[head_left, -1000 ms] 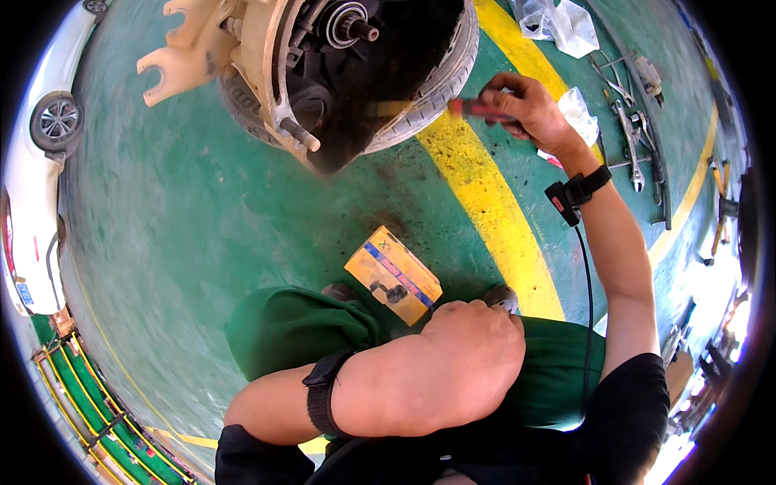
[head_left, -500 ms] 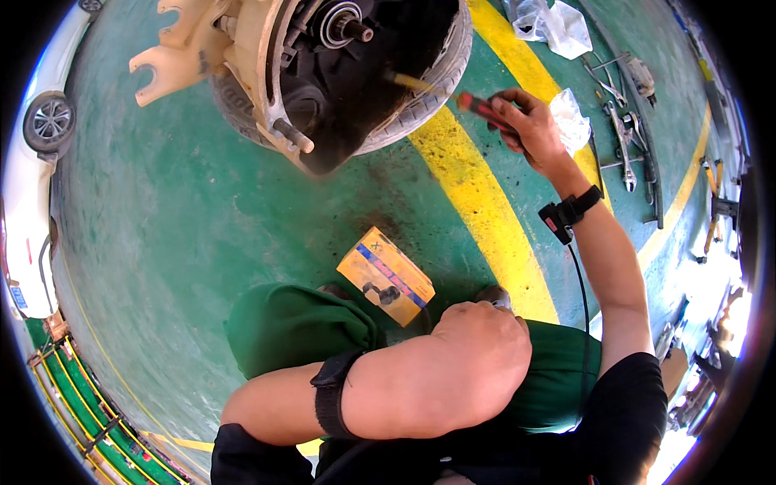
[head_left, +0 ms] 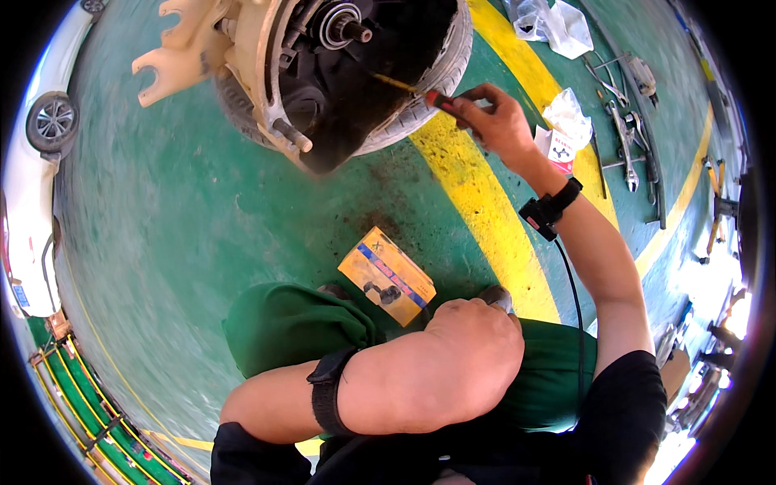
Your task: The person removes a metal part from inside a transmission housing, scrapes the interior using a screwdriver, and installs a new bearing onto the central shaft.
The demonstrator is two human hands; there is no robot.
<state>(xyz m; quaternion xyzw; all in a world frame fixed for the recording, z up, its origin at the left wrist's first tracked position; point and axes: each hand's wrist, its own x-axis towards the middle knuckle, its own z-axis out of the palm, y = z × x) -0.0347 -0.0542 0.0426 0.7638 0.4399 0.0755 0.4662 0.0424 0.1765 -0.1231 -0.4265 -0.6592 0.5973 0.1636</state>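
Observation:
My right hand (head_left: 495, 123) is closed round the red and black handle of a screwdriver (head_left: 439, 100). Its yellowish shaft points left into the dark, oily inside of a transmission housing (head_left: 271, 65); whether the tip touches anything is unclear. A bearing with a shaft stub (head_left: 347, 30) shows inside the housing. The housing lies on a tyre (head_left: 412, 121). My left hand (head_left: 477, 331) rests by my right knee, its fingers mostly hidden from view.
A yellow box (head_left: 387, 276) lies on the green floor before my feet. Right of my right hand are a small white and red box (head_left: 556, 151), plastic bags (head_left: 558, 28) and several wrenches (head_left: 624, 145). A white car (head_left: 32, 202) stands at far left.
My right hand has moved left with the screwdriver, bringing its shaft further over the housing. The small white and red box now shows beside my wrist. My left hand stays nearly still.

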